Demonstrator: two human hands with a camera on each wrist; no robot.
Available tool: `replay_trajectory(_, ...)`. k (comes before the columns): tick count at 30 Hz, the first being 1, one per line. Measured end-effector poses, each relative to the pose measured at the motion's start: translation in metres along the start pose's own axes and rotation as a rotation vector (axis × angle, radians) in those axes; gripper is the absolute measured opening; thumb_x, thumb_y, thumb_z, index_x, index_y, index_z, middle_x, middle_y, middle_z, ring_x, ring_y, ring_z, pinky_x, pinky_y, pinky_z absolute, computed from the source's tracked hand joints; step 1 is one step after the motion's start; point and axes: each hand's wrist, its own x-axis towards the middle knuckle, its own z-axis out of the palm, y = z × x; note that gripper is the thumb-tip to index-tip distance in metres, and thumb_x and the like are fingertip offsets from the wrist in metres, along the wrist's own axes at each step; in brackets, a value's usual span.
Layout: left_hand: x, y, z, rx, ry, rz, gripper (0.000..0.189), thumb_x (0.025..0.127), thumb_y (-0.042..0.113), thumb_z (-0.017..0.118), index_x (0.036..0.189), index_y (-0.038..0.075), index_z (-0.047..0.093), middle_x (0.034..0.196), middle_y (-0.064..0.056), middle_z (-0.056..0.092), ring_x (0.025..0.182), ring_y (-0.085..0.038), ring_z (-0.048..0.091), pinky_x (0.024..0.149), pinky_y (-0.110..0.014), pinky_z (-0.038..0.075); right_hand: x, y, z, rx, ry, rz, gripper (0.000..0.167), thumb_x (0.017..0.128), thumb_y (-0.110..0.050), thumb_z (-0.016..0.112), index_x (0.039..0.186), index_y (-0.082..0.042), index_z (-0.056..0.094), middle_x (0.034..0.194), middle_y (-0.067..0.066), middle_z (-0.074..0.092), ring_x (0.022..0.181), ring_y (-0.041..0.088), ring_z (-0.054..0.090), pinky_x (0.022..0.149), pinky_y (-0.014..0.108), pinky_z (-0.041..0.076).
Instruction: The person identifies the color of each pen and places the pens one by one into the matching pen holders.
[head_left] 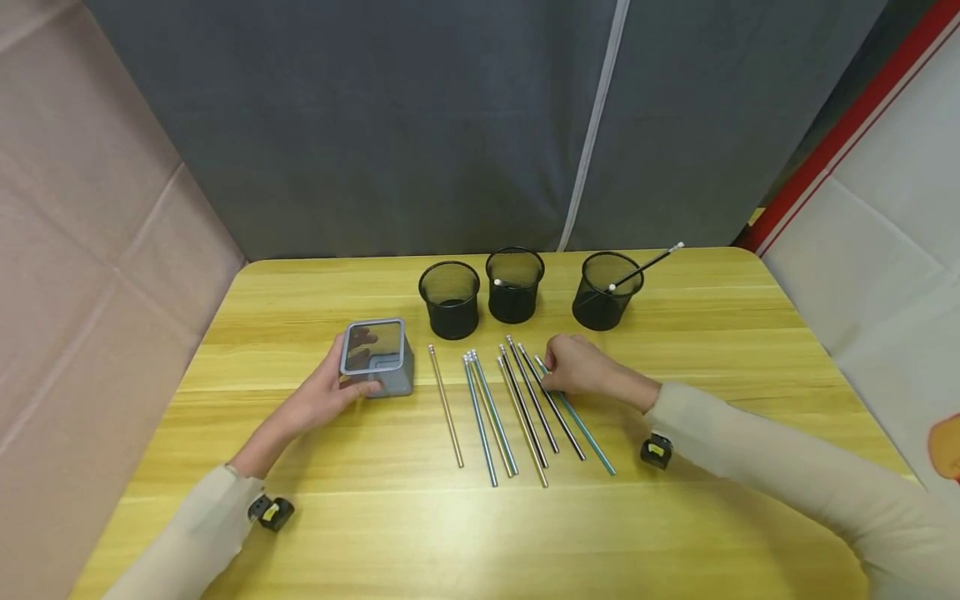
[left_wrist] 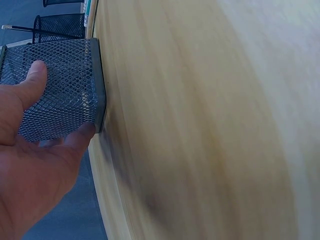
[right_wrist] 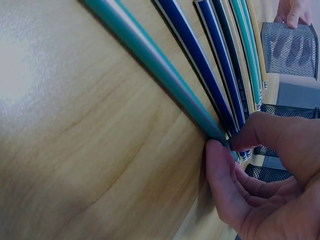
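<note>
My left hand (head_left: 324,395) grips a grey square mesh pen holder (left_wrist: 60,90), thumb on its near side and fingers round the far side. The holder stands on the table at the left. Out to the right, my right hand (head_left: 581,367) pinches a teal pencil (right_wrist: 165,80) between thumb and forefinger, close to its eraser end. That pencil lies on the table, rightmost in a loose row. Beside it lie dark striped pencils (right_wrist: 220,65) and a gold pencil (head_left: 522,421). Further left are blue-teal pencils (head_left: 480,421) and a lone gold pencil (head_left: 447,408).
Three round black mesh cups stand behind the pencils: a left cup (head_left: 453,317), a middle cup (head_left: 513,304) with a white-tipped pencil inside, and a right cup (head_left: 597,310) with dark pencils leaning out. A grey curtain (head_left: 375,125) hangs beyond the table's far edge.
</note>
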Motion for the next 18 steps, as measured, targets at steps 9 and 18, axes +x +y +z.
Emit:
replay_trajectory(9, -0.001, 0.0, 0.001, 0.005, 0.001, -0.005, 0.08, 0.096, -0.007, 0.064, 0.157, 0.003, 0.014, 0.155, -0.028, 0.028, 0.143, -0.048, 0.027, 0.11, -0.053, 0.037, -0.003, 0.002, -0.005, 0.072, -0.03, 0.017, 0.015, 0.084, -0.009, 0.076, 0.083, -0.007, 0.06, 0.063, 0.001, 0.06, 0.049, 0.013, 0.058, 0.056, 0.028, 0.048)
replay_trajectory(18, 0.0, 0.001, 0.001, -0.007, 0.004, -0.001, 0.08, 0.095, -0.009, 0.064, 0.157, 0.003, 0.014, 0.155, -0.029, 0.028, 0.142, -0.049, 0.027, 0.11, -0.055, 0.036, -0.007, 0.0, -0.014, 0.134, -0.004, -0.052, 0.012, 0.087, -0.004, 0.071, 0.088, -0.004, 0.059, 0.065, 0.002, 0.053, 0.055, 0.013, 0.046, 0.054, 0.027, 0.04)
